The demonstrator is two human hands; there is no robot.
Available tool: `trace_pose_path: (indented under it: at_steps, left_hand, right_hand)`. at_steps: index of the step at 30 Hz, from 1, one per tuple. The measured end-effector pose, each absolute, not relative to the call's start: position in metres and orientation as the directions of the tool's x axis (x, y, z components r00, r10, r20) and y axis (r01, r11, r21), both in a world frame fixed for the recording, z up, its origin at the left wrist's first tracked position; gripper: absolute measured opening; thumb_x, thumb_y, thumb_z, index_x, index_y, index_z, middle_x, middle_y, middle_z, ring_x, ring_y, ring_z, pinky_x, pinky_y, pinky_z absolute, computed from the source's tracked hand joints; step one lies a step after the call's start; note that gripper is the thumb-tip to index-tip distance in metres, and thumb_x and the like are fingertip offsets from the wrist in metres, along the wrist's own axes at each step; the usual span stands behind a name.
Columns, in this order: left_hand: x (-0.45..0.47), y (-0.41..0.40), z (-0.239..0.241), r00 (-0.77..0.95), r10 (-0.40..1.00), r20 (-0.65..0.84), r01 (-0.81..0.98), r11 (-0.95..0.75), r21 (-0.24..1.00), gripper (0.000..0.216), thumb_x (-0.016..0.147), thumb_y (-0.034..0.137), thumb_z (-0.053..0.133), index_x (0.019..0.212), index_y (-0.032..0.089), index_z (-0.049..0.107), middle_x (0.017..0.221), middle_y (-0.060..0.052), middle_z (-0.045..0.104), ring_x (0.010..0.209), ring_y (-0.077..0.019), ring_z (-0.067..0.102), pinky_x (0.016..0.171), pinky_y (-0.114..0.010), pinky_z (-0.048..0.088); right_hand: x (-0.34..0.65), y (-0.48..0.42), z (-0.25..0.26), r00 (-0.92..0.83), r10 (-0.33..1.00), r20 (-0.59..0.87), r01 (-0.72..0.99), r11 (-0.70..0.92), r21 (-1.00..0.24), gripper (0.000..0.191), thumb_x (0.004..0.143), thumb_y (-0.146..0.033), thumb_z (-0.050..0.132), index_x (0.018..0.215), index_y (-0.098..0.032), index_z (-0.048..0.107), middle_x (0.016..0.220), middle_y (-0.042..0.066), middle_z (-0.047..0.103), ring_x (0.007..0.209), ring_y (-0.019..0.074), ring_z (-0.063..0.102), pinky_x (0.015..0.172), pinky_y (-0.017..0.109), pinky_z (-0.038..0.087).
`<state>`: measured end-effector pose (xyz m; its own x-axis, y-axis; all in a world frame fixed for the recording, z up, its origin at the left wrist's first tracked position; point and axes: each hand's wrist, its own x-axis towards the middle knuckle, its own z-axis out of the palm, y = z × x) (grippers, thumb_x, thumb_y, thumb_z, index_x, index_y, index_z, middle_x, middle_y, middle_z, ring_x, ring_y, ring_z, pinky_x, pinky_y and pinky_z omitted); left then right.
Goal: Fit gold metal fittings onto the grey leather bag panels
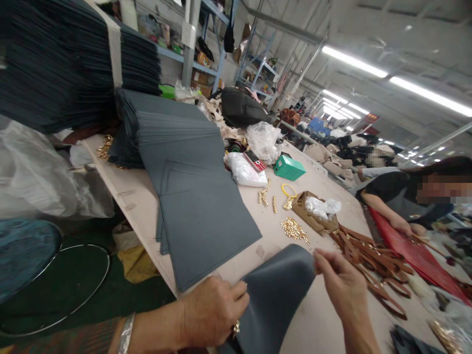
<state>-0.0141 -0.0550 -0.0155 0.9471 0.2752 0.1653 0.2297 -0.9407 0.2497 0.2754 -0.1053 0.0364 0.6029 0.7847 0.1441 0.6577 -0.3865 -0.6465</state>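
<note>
From the head camera, the left hand (210, 314) presses its curled fingers down on the near edge of a grey leather panel (275, 290) lying at the front of the tabletop (136, 196), its grip closed on that edge with a small gold fitting (236, 328) showing under the fingers. The right hand (341, 282) pinches the panel's far corner, thumb and fingertips together on it. Just left lies a fanned stack of grey panels (199, 211); beyond the hands sit a heap of gold fittings (294, 229), brown leather straps (368, 255), a green box (288, 167) and a red phone (254, 161). Across the tabletop another person's hand (405, 227) rests on a red sheet (416, 258).
</note>
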Motion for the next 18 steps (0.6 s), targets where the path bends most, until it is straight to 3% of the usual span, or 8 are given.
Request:
trace_pose_path:
  at_steps: [2, 6, 18]
  left_hand:
    - [-0.014, -0.054, -0.014, 0.951, 0.267, 0.155, 0.228, -0.946, 0.228, 0.024, 0.08, 0.024, 0.057, 0.102, 0.019, 0.052, 0.099, -0.002, 0.062, 0.066, -0.0207, 0.062, 0.049, -0.036, 0.045]
    - [-0.016, -0.054, -0.018, 0.956, 0.242, 0.165, 0.209, -0.958, 0.194, 0.017, 0.084, 0.027, 0.053, 0.098, 0.019, 0.052, 0.091, -0.001, 0.06, 0.063, -0.0204, 0.06, 0.048, -0.037, 0.045]
    - [-0.015, -0.056, -0.029, 0.953, 0.228, 0.198, 0.186, -0.96, 0.208, 0.015, 0.086, 0.028, 0.054, 0.098, 0.019, 0.054, 0.089, 0.0, 0.06, 0.063, -0.0199, 0.057, 0.045, -0.037, 0.042]
  right_hand:
    - [0.235, -0.113, 0.026, 0.408, 0.913, -0.012, 0.6, -0.278, -0.75, 0.036, 0.08, -0.049, 0.058, 0.088, -0.016, 0.068, 0.07, 0.004, 0.067, 0.064, 0.0189, 0.062, 0.06, 0.027, 0.051]
    - [0.18, -0.112, 0.002, 0.169, 0.958, -0.231, 0.625, -0.285, -0.727, 0.02, 0.082, -0.031, 0.054, 0.077, -0.018, 0.068, 0.064, 0.0, 0.062, 0.057, 0.0143, 0.057, 0.053, 0.023, 0.046]
    - [0.165, -0.094, 0.008, 0.096, 0.936, -0.339, 0.682, -0.31, -0.662, 0.017, 0.072, -0.013, 0.05, 0.064, -0.017, 0.064, 0.056, -0.002, 0.059, 0.052, 0.0099, 0.054, 0.048, 0.018, 0.036]
